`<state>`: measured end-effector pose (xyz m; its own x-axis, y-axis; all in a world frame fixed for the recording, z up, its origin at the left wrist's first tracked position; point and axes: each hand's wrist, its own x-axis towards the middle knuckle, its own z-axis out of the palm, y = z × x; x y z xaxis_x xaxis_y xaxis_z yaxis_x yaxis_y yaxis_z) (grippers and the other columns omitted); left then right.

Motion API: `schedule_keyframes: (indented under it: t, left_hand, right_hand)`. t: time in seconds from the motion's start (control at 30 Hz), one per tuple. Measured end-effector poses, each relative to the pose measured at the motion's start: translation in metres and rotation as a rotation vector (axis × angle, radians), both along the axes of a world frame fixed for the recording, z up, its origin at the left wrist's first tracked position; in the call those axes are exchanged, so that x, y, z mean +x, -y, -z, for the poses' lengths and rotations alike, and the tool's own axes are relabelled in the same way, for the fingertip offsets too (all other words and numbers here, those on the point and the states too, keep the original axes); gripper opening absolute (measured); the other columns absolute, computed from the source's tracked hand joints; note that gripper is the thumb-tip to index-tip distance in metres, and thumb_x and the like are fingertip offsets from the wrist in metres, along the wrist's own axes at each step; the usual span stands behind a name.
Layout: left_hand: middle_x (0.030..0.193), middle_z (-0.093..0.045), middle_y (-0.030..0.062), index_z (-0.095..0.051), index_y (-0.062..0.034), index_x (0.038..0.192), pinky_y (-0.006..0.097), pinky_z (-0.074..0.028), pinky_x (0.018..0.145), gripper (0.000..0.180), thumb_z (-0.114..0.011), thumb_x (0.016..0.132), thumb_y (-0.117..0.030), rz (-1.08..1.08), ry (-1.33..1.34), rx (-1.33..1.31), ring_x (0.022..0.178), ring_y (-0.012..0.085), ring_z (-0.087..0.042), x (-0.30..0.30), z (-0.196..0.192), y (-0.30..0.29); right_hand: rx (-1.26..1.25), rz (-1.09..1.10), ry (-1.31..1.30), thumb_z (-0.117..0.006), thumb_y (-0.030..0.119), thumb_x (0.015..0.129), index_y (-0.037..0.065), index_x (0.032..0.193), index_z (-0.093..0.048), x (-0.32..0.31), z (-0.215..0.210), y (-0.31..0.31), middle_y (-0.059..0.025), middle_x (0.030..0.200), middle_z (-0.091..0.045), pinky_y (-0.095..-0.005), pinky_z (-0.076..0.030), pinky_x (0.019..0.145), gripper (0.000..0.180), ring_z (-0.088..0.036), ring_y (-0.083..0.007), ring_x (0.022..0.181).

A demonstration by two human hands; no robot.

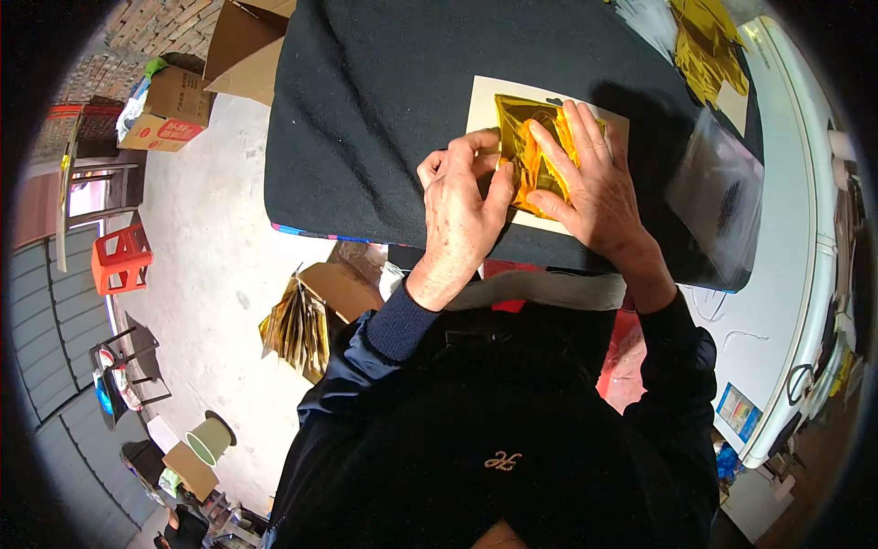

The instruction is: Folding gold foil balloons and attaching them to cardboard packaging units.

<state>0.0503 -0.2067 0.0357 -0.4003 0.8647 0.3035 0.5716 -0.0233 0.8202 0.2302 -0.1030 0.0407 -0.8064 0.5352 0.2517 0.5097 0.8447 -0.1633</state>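
A crumpled sheet of shiny gold foil [529, 146] lies on a cream card [485, 101], which rests on a table covered in dark cloth [366, 101]. My left hand [460, 210] grips the foil's left edge with thumb and fingers. My right hand [590, 178] lies flat on the foil's right side, fingers spread and pressing it down onto the card. Both dark sleeves come in from below.
More gold foil [704, 46] lies at the table's far right, beside clear plastic bags [718, 188]. A box of gold foil pieces [302, 320] sits on the floor under the table edge. Cardboard boxes [169, 110], a red stool [121, 261] and a white appliance [796, 274] stand around.
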Motion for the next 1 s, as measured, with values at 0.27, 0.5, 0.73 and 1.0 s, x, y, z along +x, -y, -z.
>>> schedule_keyframes:
  t: [0.27, 0.5, 0.73, 1.0]
  left_hand:
    - [0.088, -0.069, 0.0056, -0.066, -0.0045, 0.128, 0.038, -0.038, 0.091, 0.045, -0.068, 0.084, 0.000, -0.061, -0.166, 0.005, 0.095, 0.0230, -0.060, 0.001, 0.000, -0.008]
    - [0.088, -0.071, 0.0092, -0.067, -0.0040, 0.129, 0.037, -0.045, 0.082, 0.046, -0.068, 0.084, 0.000, -0.041, -0.086, -0.013, 0.083, 0.0230, -0.061, -0.002, 0.001, -0.008]
    - [0.079, -0.070, 0.0089, -0.073, -0.0085, 0.123, 0.036, -0.047, 0.078, 0.038, -0.067, 0.085, -0.002, -0.023, -0.027, -0.004, 0.075, 0.0224, -0.061, -0.003, -0.004, -0.008]
    - [0.075, -0.072, 0.0081, -0.077, -0.0088, 0.111, 0.037, -0.048, 0.075, 0.029, -0.067, 0.085, -0.005, 0.006, 0.001, -0.017, 0.069, 0.0236, -0.065, -0.007, -0.004, -0.012]
  right_hand:
    - [0.017, -0.005, 0.002, -0.068, 0.045, 0.091, 0.014, 0.157, -0.042, 0.000, 0.000, -0.002, -0.0290, 0.163, -0.027, -0.0526, -0.017, 0.124, 0.077, -0.024, -0.0397, 0.153]
    - [0.004, 0.009, 0.026, -0.069, 0.043, 0.091, 0.015, 0.158, -0.042, 0.000, -0.002, 0.000, -0.0291, 0.163, -0.027, -0.0530, -0.017, 0.123, 0.078, -0.024, -0.0401, 0.154]
    - [0.016, 0.012, 0.008, -0.069, 0.045, 0.091, 0.015, 0.156, -0.045, -0.001, -0.002, 0.002, -0.0239, 0.165, -0.028, -0.0555, -0.018, 0.123, 0.075, -0.022, -0.0407, 0.154]
    - [0.113, -0.078, 0.079, -0.068, 0.046, 0.089, 0.010, 0.151, -0.050, -0.006, -0.013, -0.002, -0.0186, 0.162, -0.036, -0.0561, -0.014, 0.125, 0.074, -0.026, -0.0387, 0.153]
